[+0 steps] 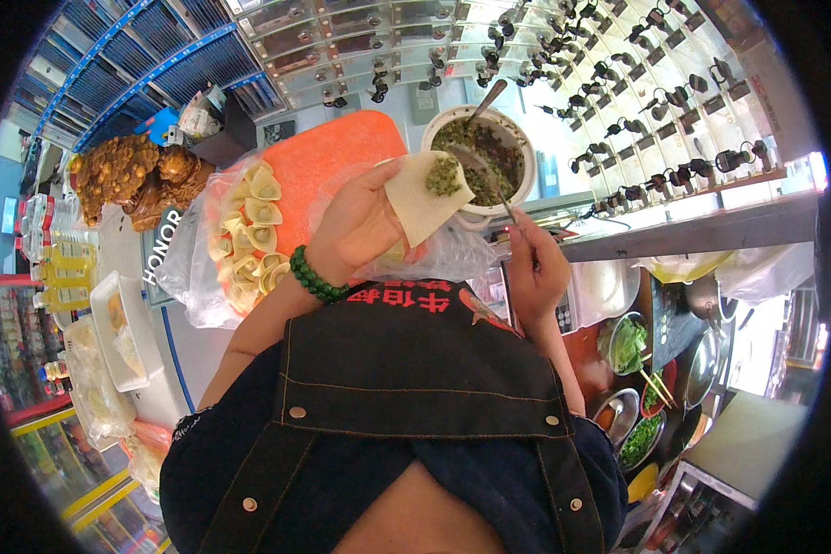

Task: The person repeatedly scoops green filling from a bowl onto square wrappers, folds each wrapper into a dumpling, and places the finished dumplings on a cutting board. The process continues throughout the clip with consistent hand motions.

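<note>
On my left hand (363,218) lies a pale square dough wrapper (415,201), its near edge by my thumb. A dab of green minced filling (444,176) sits near the wrapper's far corner. My right hand (539,266) grips the thin handle of a metal utensil (504,196), whose other end reaches over the filling bowl and wrapper. The white bowl (530,173) holds dark green filling, with a metal spoon (488,99) leaning on its far rim. Several folded dumplings (253,232) stand at the left of an orange tray (339,149).
Clear plastic bags (204,263) lie around the tray. At left are a carved wooden ornament (138,176) and a white plastic bin (121,332). Transparent lockers with keys (616,90) rise beyond the counter. Bowls of chopped greens (640,440) stand at lower right.
</note>
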Motion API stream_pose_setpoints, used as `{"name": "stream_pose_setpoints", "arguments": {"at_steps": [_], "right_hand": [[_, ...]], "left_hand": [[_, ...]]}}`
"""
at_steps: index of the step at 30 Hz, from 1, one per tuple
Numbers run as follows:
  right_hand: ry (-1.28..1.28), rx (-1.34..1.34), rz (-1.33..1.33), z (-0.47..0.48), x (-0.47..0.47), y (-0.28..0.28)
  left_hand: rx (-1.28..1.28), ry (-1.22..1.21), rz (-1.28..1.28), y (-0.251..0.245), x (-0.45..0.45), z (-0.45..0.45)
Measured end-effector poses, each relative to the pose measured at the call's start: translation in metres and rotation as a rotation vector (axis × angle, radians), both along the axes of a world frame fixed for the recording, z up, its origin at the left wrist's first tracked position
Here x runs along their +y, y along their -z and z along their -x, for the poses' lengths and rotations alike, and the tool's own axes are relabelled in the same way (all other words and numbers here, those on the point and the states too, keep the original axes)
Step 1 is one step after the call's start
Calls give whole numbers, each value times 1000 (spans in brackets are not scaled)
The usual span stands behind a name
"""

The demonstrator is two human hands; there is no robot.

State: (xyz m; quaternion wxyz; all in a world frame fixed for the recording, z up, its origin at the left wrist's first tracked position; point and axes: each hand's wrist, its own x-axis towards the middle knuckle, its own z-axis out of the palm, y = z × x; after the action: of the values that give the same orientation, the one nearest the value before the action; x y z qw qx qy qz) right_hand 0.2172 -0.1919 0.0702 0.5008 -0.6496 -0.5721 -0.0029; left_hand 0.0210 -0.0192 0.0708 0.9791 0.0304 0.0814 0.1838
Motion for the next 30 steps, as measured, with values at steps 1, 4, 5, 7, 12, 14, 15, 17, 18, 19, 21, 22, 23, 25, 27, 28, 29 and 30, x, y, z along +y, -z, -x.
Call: {"name": "stream_pose_setpoints", "arguments": {"at_steps": [1, 4, 5, 7, 12, 14, 15, 17, 18, 19, 21, 22, 23, 25, 27, 28, 29, 30], "right_hand": [[17, 182, -22, 1, 3, 1], [5, 184, -5, 5, 4, -2], [5, 151, -19, 5, 4, -2], [39, 102, 7, 4, 3, -3], [88, -324, 37, -2, 3, 3], [152, -478, 91, -3, 1, 6], [174, -503, 146, -4, 2, 8], [201, -529, 183, -6, 8, 13], [217, -501, 155, -9, 10, 14], [226, -465, 121, -12, 13, 15], [281, -457, 139, -20, 21, 16], [329, -486, 190, -26, 27, 16], [380, -524, 227, -32, 34, 16], [392, -577, 301, -43, 54, 15], [400, -629, 474, -48, 68, 14], [389, -672, 448, -49, 70, 12], [384, -699, 475, -49, 70, 9], [384, -732, 523, -49, 69, 6]], "left_hand": [[-2, -3, 22, 0, 0, -3], [-59, 6, 66, 1, 1, -8], [-65, 7, 71, 2, 2, -9], [-86, 27, 45, 4, 3, -11], [-89, 21, -18, 10, 4, -11], [-26, 30, -101, 10, 3, -11], [82, 10, -160, 10, 4, -11], [172, -35, -216, 7, 0, -10], [273, -62, -210, 4, -1, -9], [199, -63, -243, 2, -1, -9], [97, -65, -244, -3, 1, -10], [25, -81, -221, -4, -1, -10], [-30, -108, -195, -5, -2, -10], [-113, -158, -155, -4, -2, -11], [-195, -203, -155, 0, -2, -11], [-241, -169, -137, 3, 0, -12], [-317, -129, -142, 6, 3, -13], [-405, -85, -128, 9, 4, -13]]}}
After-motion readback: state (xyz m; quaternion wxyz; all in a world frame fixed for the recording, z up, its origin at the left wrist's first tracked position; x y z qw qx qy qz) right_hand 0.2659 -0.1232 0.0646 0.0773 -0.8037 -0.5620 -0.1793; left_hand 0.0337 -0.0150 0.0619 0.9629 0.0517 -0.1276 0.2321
